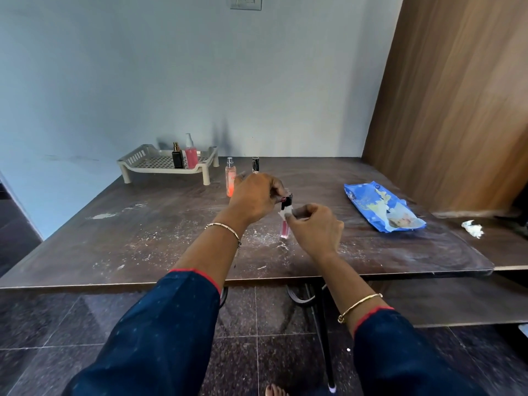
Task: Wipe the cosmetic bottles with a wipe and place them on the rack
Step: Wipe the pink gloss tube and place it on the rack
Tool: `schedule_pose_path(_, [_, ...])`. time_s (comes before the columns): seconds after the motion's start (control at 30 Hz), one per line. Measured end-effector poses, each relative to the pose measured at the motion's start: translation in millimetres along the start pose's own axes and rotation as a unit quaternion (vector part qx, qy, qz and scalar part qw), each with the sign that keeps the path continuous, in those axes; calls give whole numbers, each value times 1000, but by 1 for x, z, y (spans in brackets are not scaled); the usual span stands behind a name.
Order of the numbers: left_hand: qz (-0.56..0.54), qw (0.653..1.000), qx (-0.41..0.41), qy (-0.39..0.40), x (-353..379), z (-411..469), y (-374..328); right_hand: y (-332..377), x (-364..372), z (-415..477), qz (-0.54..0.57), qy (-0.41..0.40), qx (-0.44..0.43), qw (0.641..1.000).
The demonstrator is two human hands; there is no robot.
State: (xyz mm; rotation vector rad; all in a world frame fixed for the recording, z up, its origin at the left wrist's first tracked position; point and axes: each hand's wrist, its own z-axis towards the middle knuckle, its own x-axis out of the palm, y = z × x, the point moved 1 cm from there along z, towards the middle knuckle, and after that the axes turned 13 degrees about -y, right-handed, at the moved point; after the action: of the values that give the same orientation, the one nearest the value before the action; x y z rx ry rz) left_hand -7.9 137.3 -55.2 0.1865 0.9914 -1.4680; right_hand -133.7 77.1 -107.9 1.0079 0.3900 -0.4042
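A slim pink tube with a black cap (285,228) stands on the dark table (143,241). My left hand (254,195) pinches its black cap from above. My right hand (314,227) holds a small white wipe (285,214) against the tube just under the cap. A beige slotted rack (160,164) sits at the back left, with a black-and-gold bottle (177,155) and a pink bottle (191,154) standing in it. An orange spray bottle (230,178) and a dark-capped tube (255,164) stand on the table behind my left hand.
A blue wipes pack (383,207) lies at the right of the table. A crumpled used wipe (473,228) lies further right, near a wooden panel (445,110). White dust is scattered over the tabletop. The table's front edge is close to me.
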Motion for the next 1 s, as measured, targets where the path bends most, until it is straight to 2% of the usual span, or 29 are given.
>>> schedule_pose_path(0.23, [-8, 1000, -11, -6, 1, -2, 0, -19, 11, -11, -94, 69, 30, 993])
schedule_pose_path(0.43, [-11, 1000, -9, -8, 4, -1, 2, -11, 7, -2, -14, 26, 48, 998])
schedule_pose_path(0.57, [-16, 1000, -9, -13, 5, -2, 3, -20, 10, -10, -59, 69, 41, 995])
schedule_pose_path(0.63, [-18, 1000, -6, -13, 4, -3, 2, -23, 9, -12, -44, 72, 48, 995])
schedule_pose_path(0.73, [-22, 1000, -6, -12, 3, -3, 2, -13, 3, -7, 79, 34, 70, 994])
schedule_pose_path(0.8, [-25, 1000, -8, -13, 3, -3, 2, 0, 0, 2, 142, -21, 49, 988])
schedule_pose_path(0.87, [-27, 1000, -4, -13, 3, -4, 2, 10, -1, 10, 130, -59, 10, 990])
schedule_pose_path(1.0, [-54, 998, 0, -16, 6, -6, 4, 6, 12, 10, 123, -75, -20, 989])
